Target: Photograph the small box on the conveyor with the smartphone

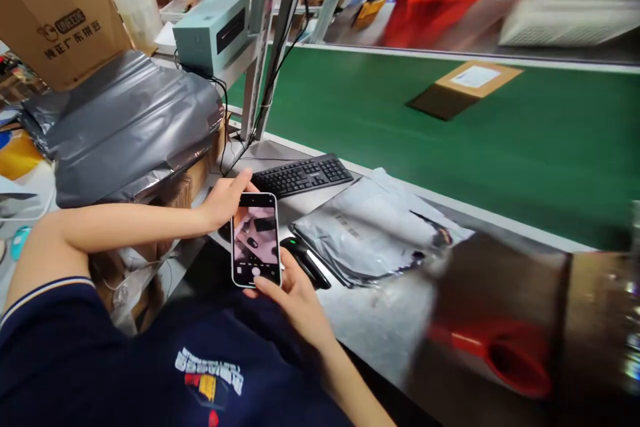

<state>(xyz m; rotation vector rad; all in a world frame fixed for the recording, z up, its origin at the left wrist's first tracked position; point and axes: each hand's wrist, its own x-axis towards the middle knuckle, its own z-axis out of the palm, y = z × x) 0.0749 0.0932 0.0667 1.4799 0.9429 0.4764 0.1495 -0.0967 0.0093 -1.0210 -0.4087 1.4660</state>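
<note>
A smartphone (255, 240) is held upright in front of my chest, its camera app showing on the screen. My left hand (225, 203) grips its upper left edge, partly hidden behind it. My right hand (295, 297) wraps the lower right corner, the thumb resting near the round shutter button. Just beyond the phone lies a black keyboard (305, 175). To its right, a grey-white plastic mailing bag (370, 227) rests on the metal table (370, 313). A black handheld scanner (310, 263) with a green light sits between the phone and the bag.
A green conveyor belt (350, 107) runs behind the table, carrying a brown parcel (477, 77). Dark plastic wrap (135, 120) and a carton (60, 13) are stacked at left, near a pale green printer-like box (210, 30). A red tape dispenser (505, 353) is blurred at right. People in orange stand beyond.
</note>
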